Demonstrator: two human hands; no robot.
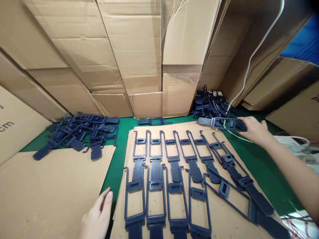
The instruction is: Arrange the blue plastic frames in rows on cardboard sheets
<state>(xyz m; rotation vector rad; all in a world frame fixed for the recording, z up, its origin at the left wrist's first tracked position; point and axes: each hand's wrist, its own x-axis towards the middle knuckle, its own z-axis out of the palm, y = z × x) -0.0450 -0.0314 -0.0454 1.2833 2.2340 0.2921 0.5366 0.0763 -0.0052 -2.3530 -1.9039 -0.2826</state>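
Observation:
My right hand (255,131), at the right, is closed on one end of a dark blue plastic frame with a ribbed paddle end (218,123). That part is held roughly level, its paddle pointing left, beside a tangled pile of similar parts (211,103). Low in the view, my left hand (97,215) holds nothing visible; thumb and forefinger are slightly apart, the other fingers hidden. Between my hands, two rows of the same frames (156,186) lie on a cardboard sheet (129,149). Those at the right lie slanted and overlap.
Another heap of frames (84,129) lies at the left, beside a second cardboard sheet (54,189). One loose frame (152,121) rests against the cardboard wall (147,103). A white cable (249,66) hangs at the right. Green surface (122,139) shows between the sheets.

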